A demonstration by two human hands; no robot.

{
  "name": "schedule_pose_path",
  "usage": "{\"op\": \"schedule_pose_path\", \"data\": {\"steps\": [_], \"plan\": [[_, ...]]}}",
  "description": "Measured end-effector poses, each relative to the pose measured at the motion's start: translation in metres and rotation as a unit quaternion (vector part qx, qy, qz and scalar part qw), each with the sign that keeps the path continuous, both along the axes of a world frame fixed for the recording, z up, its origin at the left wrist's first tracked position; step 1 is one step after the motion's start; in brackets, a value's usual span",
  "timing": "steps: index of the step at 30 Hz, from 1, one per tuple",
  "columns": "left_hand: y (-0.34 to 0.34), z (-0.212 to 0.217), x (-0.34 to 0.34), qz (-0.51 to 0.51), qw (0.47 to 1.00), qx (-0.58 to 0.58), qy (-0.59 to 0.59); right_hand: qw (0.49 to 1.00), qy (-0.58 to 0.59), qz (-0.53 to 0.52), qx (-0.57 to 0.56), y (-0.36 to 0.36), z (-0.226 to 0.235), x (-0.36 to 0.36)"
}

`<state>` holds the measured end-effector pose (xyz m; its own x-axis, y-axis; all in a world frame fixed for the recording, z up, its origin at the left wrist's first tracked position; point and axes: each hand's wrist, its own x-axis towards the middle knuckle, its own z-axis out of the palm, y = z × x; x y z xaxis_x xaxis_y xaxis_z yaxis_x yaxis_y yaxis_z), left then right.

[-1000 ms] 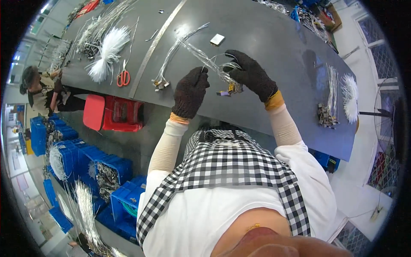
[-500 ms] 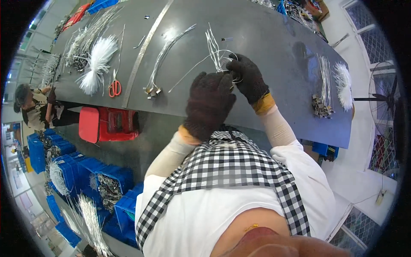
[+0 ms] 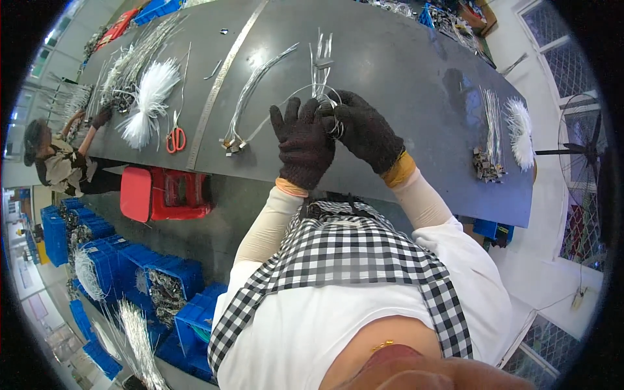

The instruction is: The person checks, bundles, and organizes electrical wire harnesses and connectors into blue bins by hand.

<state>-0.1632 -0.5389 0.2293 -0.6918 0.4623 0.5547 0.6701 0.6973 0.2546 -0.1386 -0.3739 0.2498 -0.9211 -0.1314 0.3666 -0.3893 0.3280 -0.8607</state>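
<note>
A worker's right hand (image 3: 369, 133), in a dark knit glove, curled its fingers closed around the lower end of a silvery wire bundle (image 3: 318, 81), whose strands fanned out beyond the fingertips over a gray table (image 3: 416, 78). The left hand (image 3: 305, 146) stood just beside it, fingers partly spread; whether they gripped anything could not be told. A second bundle (image 3: 244, 101) lay left of those fingers, with orange-handled scissors (image 3: 176, 139) farther left.
</note>
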Motion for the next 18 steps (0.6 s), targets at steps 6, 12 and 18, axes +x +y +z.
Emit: {"op": "schedule_pose_path", "data": {"steps": [6, 12, 18], "plan": [[-0.01, -0.014, -0.006, -0.037, 0.995, 0.092, 0.015, 0.905, -0.314, 0.027, -0.285, -0.005, 0.03, -0.008], [-0.005, -0.017, -0.007, -0.036, 0.99, 0.118, -0.074, 0.996, -0.084, 0.01, 0.026, -0.012, 0.019, -0.006], [-0.02, -0.005, -0.025, -0.057, 0.994, 0.07, -0.069, 0.987, 0.069, 0.072, 0.127, 0.006, 0.013, -0.016]]}}
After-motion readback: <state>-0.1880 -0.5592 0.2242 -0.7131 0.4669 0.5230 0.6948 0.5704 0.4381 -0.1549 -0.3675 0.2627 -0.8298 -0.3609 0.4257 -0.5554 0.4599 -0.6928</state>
